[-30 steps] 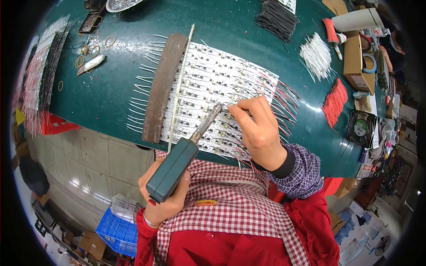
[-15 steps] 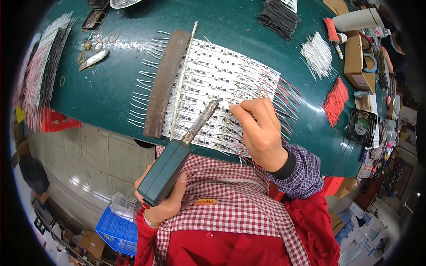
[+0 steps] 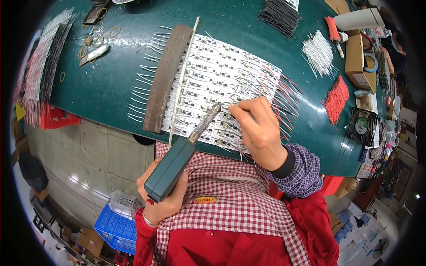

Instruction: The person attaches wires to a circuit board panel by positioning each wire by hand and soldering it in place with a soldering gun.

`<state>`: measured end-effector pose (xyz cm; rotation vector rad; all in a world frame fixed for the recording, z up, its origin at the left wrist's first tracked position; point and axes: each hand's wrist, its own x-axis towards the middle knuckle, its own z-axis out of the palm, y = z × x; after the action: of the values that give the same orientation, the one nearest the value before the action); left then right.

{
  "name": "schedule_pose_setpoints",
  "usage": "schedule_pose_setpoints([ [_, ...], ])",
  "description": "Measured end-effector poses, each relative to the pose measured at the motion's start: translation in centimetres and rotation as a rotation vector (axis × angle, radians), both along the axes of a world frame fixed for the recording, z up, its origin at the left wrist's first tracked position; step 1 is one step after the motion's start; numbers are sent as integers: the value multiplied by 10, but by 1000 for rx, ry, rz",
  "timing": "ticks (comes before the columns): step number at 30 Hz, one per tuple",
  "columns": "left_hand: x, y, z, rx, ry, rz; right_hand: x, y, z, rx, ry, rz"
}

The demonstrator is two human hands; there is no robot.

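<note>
Left hand (image 3: 172, 200) gripping soldering iron (image 3: 170, 166), right hand (image 3: 261, 132) pinched over boards (image 3: 205, 88), table edge (image 3: 116, 124) nearby

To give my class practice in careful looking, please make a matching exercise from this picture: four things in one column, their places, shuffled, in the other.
Things
1. Green-handled tool
2. Flat brown bar
3. Pile of black wires
4. Blue crate

Places
A. Low on the picture's left side
B. Gripped by the left hand
C. By the picture's top edge, right of centre
D. Laid across the white circuit boards

Right pairs: 1-B, 2-D, 3-C, 4-A
</note>
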<state>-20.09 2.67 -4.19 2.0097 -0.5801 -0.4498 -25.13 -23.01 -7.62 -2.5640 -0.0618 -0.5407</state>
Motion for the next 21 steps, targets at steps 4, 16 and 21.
schedule_pose_setpoints([
  [4, 1, -1, 1, 20, -7, -28, 0, 0, 1, 0, 9, -2],
  [16, 0, 0, -1, 31, -15, -30, 0, 0, 1, -7, 22, 1],
  [21, 0, 2, -3, 51, -22, -50, 0, 1, 2, -13, 24, 0],
])
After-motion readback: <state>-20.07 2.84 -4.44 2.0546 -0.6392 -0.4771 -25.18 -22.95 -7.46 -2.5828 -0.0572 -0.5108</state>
